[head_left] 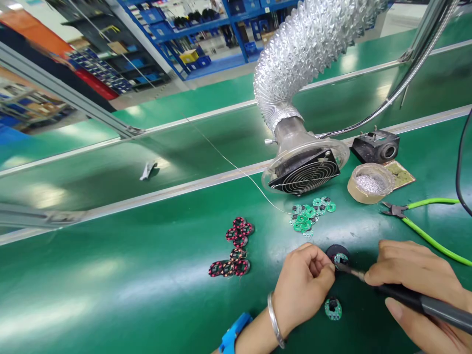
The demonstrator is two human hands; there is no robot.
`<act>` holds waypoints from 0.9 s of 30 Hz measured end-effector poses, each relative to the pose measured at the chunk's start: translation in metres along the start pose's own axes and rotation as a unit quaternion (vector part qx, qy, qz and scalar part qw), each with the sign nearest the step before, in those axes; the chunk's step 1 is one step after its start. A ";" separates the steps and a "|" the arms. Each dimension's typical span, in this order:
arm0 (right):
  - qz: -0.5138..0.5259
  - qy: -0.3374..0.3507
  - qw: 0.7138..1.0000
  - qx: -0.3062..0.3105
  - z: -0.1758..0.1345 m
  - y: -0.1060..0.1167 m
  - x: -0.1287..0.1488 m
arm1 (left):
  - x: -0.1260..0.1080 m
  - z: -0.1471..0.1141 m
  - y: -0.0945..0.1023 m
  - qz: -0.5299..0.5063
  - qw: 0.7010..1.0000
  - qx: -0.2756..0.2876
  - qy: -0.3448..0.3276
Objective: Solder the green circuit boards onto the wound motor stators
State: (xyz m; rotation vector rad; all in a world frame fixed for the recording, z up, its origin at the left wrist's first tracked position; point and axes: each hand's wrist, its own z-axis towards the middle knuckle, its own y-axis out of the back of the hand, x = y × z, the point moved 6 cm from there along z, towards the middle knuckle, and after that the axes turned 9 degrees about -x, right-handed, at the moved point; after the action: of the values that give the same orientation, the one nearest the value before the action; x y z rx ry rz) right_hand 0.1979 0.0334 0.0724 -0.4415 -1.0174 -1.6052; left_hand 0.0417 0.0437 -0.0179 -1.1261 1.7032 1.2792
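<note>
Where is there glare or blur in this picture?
Head view: pale glare streaks the green tabletop; bright glints cover the silver duct. Head view: the blue shelves in the background look soft, while the left hand, right hand and black-handled tool look clearer.

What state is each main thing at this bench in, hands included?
Left hand: fingertips pinched beside the working board; anything held is unclear
Right hand: gripping the soldering iron
Soldering iron: tip at the working board
Working board: on a black disc
Separate board: lying apart
Green boards: loosely piled
Red-and-black rings: loosely clustered
Cutters: handles spread
Tub: uncovered
Hose: bent
</note>
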 end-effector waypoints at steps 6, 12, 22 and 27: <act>-0.025 0.022 0.996 0.085 0.002 0.011 -0.001 | 0.000 -0.001 0.000 -0.002 1.000 0.000 -0.002; -0.087 0.061 0.993 0.042 -0.003 0.000 -0.017 | 0.000 0.001 0.000 -0.001 1.000 -0.002 -0.007; -0.110 0.070 0.986 0.101 -0.009 -0.028 -0.028 | -0.005 -0.002 0.002 -0.045 0.998 0.002 -0.035; -0.070 0.059 0.992 0.087 -0.010 -0.018 -0.032 | -0.011 -0.003 0.003 -0.024 0.995 -0.015 -0.100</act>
State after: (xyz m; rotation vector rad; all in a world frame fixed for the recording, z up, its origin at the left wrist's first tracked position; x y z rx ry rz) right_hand 0.1935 0.0450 0.0361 -0.1576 -1.1073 -1.6294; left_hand 0.0426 0.0436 -0.0061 -1.0127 1.5055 1.3445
